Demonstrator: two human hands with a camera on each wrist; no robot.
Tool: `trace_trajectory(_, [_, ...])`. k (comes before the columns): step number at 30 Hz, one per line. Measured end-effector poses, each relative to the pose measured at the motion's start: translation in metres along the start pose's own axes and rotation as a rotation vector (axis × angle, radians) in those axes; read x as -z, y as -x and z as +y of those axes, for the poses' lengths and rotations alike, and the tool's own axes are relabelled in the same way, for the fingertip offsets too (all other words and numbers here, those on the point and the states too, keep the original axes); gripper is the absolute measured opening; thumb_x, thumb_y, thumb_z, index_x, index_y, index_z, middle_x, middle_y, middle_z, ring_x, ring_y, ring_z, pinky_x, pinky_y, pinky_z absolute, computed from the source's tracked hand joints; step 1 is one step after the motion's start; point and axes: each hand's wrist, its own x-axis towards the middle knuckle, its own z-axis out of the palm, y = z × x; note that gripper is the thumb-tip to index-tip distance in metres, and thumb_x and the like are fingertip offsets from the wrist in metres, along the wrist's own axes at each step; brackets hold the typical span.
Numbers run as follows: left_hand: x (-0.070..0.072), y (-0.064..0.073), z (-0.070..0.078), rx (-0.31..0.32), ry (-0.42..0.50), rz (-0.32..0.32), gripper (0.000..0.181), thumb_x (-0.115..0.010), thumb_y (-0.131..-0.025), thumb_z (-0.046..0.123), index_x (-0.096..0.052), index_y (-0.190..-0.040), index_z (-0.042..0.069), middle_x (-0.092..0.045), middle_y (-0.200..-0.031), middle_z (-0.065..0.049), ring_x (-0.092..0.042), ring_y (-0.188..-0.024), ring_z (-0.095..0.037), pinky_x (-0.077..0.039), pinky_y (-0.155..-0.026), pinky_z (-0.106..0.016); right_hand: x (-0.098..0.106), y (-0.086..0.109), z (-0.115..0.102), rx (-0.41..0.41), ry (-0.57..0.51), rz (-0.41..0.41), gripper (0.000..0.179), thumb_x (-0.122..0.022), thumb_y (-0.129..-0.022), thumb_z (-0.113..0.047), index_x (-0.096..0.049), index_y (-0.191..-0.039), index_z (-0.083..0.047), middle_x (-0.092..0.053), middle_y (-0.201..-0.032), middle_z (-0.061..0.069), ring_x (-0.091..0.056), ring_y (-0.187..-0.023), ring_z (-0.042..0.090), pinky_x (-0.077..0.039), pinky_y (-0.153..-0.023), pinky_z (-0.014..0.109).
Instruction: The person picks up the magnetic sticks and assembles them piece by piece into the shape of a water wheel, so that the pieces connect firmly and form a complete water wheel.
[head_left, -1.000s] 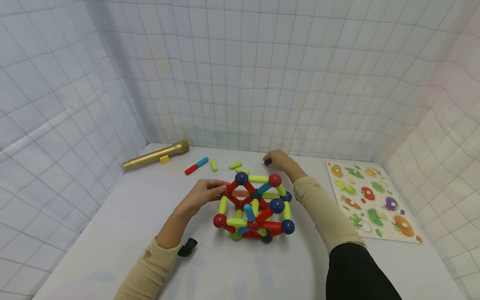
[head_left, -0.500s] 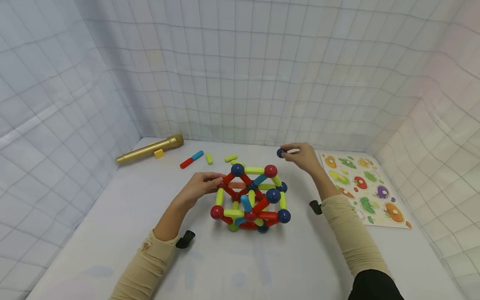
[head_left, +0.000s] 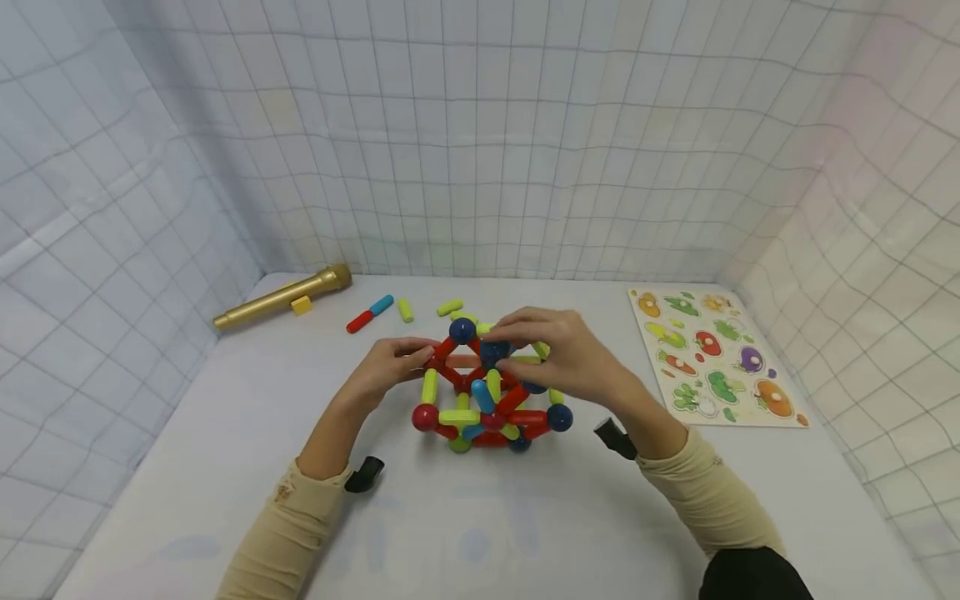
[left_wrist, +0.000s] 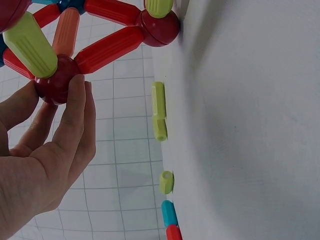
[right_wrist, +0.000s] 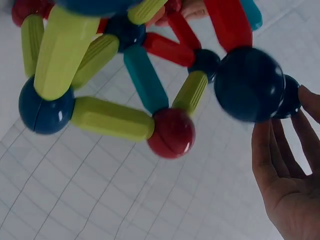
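A ball-and-rod magnetic building structure (head_left: 457,417), made of red, yellow-green and blue rods with dark blue and red balls, stands on the table mid-view. At its left side my left hand (head_left: 382,371) pinches a red ball (left_wrist: 56,85) where several rods meet. My right hand (head_left: 570,354) holds a loose dark blue ball (head_left: 493,353) between thumb and fingers, over the upper part of the structure. In the right wrist view that ball (right_wrist: 291,99) is partly behind a bigger-looking blue ball of the frame. Whether it touches a rod, I cannot tell.
Behind the structure lie loose yellow-green rods (head_left: 406,310) and a red-and-blue rod pair (head_left: 370,313). A gold microphone (head_left: 285,298) and a small yellow block (head_left: 302,305) are at back left. To the right lies a vegetable picture board (head_left: 716,357). Grid-patterned cloth walls surround the table.
My right hand lifted the dark blue ball off the table behind the structure and brought it left and nearer, over the structure. The left hand keeps its grip on the red ball.
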Motion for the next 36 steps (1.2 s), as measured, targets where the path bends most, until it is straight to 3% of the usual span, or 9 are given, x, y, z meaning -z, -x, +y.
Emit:
trace_trajectory(4, [0.0, 0.001, -0.003, -0.013, 0.007, -0.001, 0.04, -0.053, -0.101, 0.023, -0.055, -0.134, 0.0, -0.061, -0.131, -0.02, -0.062, -0.119, -0.029, -0.046, -0.104, -0.042, -0.015, -0.007, -0.009, -0.002, 0.064, -0.114, 0.032, -0.078, -0.081, -0.011, -0.072, -0.113, -0.007, -0.071, -0.111, 0.006, -0.067, -0.098, 0.016, -0.057, -0.079, 0.025])
trace_trajectory(13, [0.0, 0.003, -0.007, -0.087, -0.013, -0.016, 0.043, -0.054, -0.1, 0.027, -0.056, -0.132, -0.002, -0.065, -0.126, -0.018, -0.066, -0.112, -0.024, -0.05, -0.101, -0.04, -0.03, -0.01, -0.014, -0.033, 0.087, -0.202, 0.034, -0.078, -0.082, -0.012, -0.072, -0.116, -0.009, -0.069, -0.115, 0.004, -0.065, -0.107, 0.016, -0.055, -0.087, 0.022])
trace_trajectory(16, [0.001, 0.003, -0.008, -0.103, -0.022, -0.022, 0.045, -0.055, -0.1, 0.029, -0.057, -0.131, -0.003, -0.065, -0.125, -0.017, -0.066, -0.111, -0.022, -0.05, -0.1, -0.039, -0.034, -0.01, -0.014, -0.017, 0.103, -0.203, 0.032, -0.078, -0.082, -0.013, -0.072, -0.113, -0.008, -0.069, -0.115, 0.003, -0.065, -0.106, 0.015, -0.054, -0.087, 0.019])
trace_trajectory(23, [0.0, 0.002, -0.006, -0.074, 0.001, -0.012, 0.042, -0.053, -0.101, 0.026, -0.056, -0.132, -0.001, -0.063, -0.129, -0.02, -0.064, -0.116, -0.027, -0.049, -0.102, -0.041, -0.039, -0.012, -0.015, 0.018, 0.134, -0.176, 0.03, -0.079, -0.081, -0.014, -0.073, -0.11, -0.009, -0.069, -0.112, 0.002, -0.065, -0.1, 0.013, -0.054, -0.082, 0.016])
trace_trajectory(36, [0.001, 0.002, -0.004, -0.066, 0.002, -0.017, 0.044, -0.053, -0.101, 0.028, -0.055, -0.134, -0.001, -0.061, -0.131, -0.02, -0.064, -0.117, -0.027, -0.045, -0.106, -0.044, -0.047, -0.019, -0.021, -0.065, 0.185, -0.217, 0.032, -0.077, -0.084, -0.021, -0.07, -0.115, -0.014, -0.068, -0.113, -0.001, -0.064, -0.101, 0.01, -0.054, -0.084, 0.02])
